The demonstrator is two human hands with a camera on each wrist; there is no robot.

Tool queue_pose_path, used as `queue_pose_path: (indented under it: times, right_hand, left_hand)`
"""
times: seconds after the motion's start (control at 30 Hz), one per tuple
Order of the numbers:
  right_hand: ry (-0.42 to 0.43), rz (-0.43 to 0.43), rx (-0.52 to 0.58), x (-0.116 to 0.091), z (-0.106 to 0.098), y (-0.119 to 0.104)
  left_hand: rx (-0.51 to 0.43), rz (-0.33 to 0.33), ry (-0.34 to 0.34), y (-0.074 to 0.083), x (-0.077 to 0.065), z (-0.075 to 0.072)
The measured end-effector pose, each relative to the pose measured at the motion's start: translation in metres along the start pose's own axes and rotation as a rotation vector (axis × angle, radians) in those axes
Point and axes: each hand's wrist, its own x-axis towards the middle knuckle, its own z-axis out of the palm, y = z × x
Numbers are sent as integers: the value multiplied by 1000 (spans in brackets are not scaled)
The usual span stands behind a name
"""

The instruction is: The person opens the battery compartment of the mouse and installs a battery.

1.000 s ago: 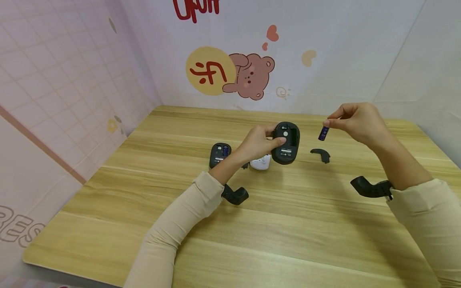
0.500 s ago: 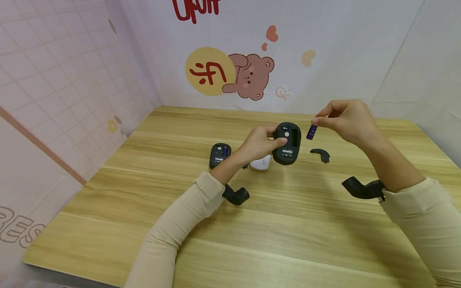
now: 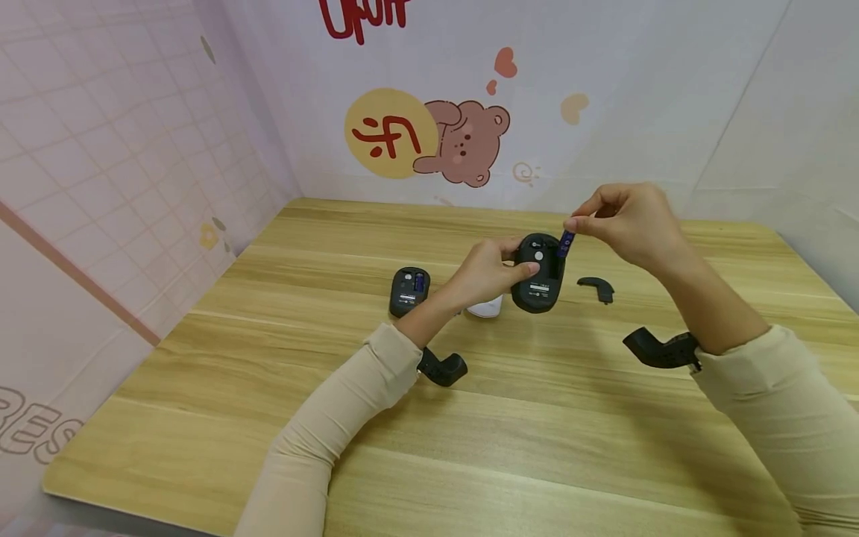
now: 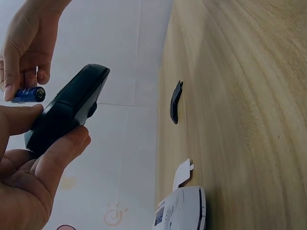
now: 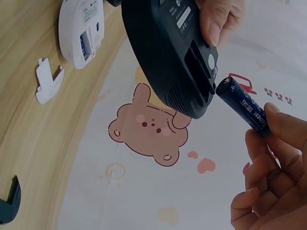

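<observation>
My left hand (image 3: 488,268) grips a black computer mouse (image 3: 537,295) above the table, its underside turned toward me and the thumb lying on it. In the right wrist view the mouse's battery slot (image 5: 197,67) is uncovered and hollow. Between thumb and fingertips my right hand (image 3: 632,224) pinches a dark blue battery (image 5: 244,106) by one end. The battery's other end points at the slot, close beside it and still outside. A black curved battery cover (image 3: 597,288) lies on the table right of the mouse.
On the wooden table (image 3: 282,418), a second black mouse (image 3: 407,297) lies underside up, a blue battery in its slot. Behind my left wrist is a white mouse (image 3: 486,307), also with a battery, near its white cover (image 5: 47,81). A patterned wall sheet (image 3: 631,89) borders the table.
My right hand has carried the battery leftward to the mouse, closing the gap between them. My left hand and the black mouse have shifted slightly right and down.
</observation>
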Motion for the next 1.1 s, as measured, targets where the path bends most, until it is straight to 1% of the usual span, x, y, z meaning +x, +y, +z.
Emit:
queue_pose_path:
  times: [0.13,0.23,0.4,0.63,0.93,1.1]
  right_hand:
    - [4,-11,-20,-1,5,-2]
    - [11,-13,-41,-1,8,-3]
    - [22,-29,-53,-1,13,-4]
    - [-13,-37,-46,-2,20,-4]
    - [-21,-49,-51,-4,23,-5]
    - [-17,-55,-37,-7,25,-2]
  left_hand:
    - [30,11,-15,-1,1,2]
    - [31,8,-13,0,1,2]
    - [2,-10,1,2,1,0]
    - [-39,10,18,5,0,-3]
    - [-35,-5,35,4,0,-7]
    - [-59,8,26,5,0,-5]
